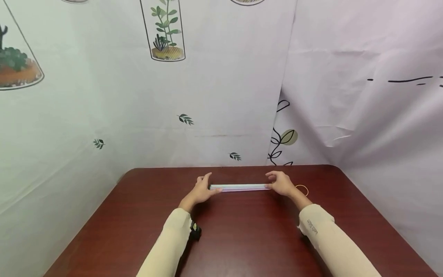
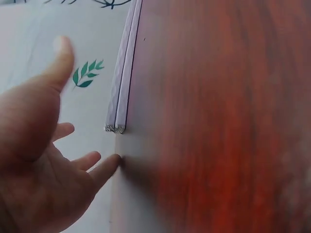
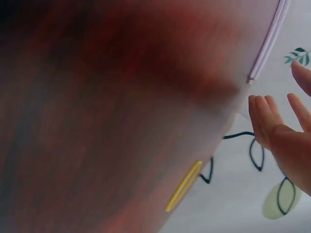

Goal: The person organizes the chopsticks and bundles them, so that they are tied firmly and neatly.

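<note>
A row of long, thin, pale white-and-lavender sticks lies side by side across the far part of the table. At its left end is my left hand, thumb and fingers spread around that end. The left wrist view shows this hand with relaxed fingers, a gap between them and the sticks' speckled ends. My right hand is at the other end, thumb apart from the fingers. In the right wrist view, the right hand's fingers are extended just short of the sticks' tip.
A yellow rubber band lies on the table just right of the right wrist. The dark red table has rounded far corners. Behind it hangs a pale cloth with printed plants. A small black device sits under the left wrist.
</note>
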Demonstrator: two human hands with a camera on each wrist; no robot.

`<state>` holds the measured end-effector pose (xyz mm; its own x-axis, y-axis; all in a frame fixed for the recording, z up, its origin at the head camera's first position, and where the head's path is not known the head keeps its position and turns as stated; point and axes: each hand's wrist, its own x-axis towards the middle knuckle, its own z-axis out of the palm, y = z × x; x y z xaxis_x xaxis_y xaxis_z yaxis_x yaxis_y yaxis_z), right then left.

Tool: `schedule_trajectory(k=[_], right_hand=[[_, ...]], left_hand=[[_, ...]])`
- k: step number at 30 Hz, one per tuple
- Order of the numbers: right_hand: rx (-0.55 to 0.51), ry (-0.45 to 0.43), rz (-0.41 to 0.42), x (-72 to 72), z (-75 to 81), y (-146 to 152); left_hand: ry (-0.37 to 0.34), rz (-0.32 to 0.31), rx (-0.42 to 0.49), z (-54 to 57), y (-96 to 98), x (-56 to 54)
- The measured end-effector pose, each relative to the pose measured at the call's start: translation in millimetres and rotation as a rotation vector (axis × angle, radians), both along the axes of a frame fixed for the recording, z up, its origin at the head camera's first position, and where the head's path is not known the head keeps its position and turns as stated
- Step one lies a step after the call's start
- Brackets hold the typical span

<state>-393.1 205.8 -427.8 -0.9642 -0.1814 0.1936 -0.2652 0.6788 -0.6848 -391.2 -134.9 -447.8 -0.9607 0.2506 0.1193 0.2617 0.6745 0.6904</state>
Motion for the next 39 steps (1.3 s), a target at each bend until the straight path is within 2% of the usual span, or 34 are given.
schedule_trajectory(k=[3, 8, 16, 25, 30, 32, 36, 39], right_hand=[[-0.042, -0.057, -0.029, -4.0, -2.6, 3], [-0.060, -0.112, -0.029, -7.6, -7.7, 4], [0.042, -0.070, -0.029, -10.0, -7.0, 4], [0.081, -0.110, -0.004, -15.2, -8.2, 2], [0.080, -0.106, -0.001, -19.2, -8.4, 2], [0.079, -0.114, 0.007, -19.3, -8.9, 2], [0.090, -0.132, 0.025, -17.3, -11.6, 3], [0.098, -0.126, 0.037, -16.2, -13.8, 5]], left_hand=[[0.017, -0.003, 0.004, -1.1, -2.9, -4.4], [0.055, -0.003, 0.001, -2.6, -2.5, -8.0], [0.100, 0.010, -0.003, -2.5, 7.5, -11.8], [0.056, 0.025, -0.081, -2.1, 6.7, -12.0], [0.090, 0.010, -0.111, 1.6, 4.1, -9.1], [0.082, 0.011, -0.114, 1.9, 3.6, -7.3], [0.017, 0.022, -0.112, -1.3, 5.5, -6.2], [0.003, -0.015, -0.137, -4.0, 8.0, -7.2]])
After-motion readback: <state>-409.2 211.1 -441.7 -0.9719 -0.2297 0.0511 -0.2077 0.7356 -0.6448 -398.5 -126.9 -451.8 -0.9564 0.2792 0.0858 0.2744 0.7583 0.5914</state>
